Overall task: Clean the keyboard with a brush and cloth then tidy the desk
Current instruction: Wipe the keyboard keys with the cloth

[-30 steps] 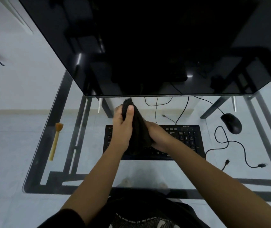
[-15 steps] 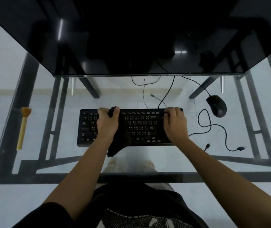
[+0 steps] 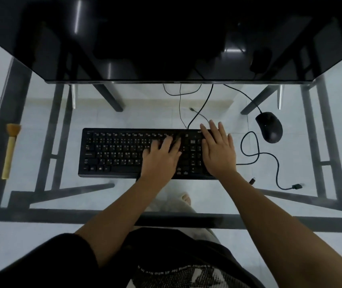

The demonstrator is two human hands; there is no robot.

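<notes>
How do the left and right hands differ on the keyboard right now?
The left hand presses on a dark cloth near the keyboard's middle-right keys; the right hand has no cloth visible under it. The right hand lies flat with straight fingers over the number pad end, reaching past the far edge; the left hand's fingers are bent and stay within the keys. Both rest palm-down on the keyboard.

On the glass worktop (image 3: pixel 41 196) lies a black keyboard (image 3: pixel 116 152). The left hand (image 3: pixel 160 157) presses a dark cloth (image 3: pixel 177 141) flat on its right part. The right hand (image 3: pixel 217 148) rests flat on the number keys. A brush (image 3: pixel 11 150) lies far left and a mouse (image 3: pixel 269 126) right.
</notes>
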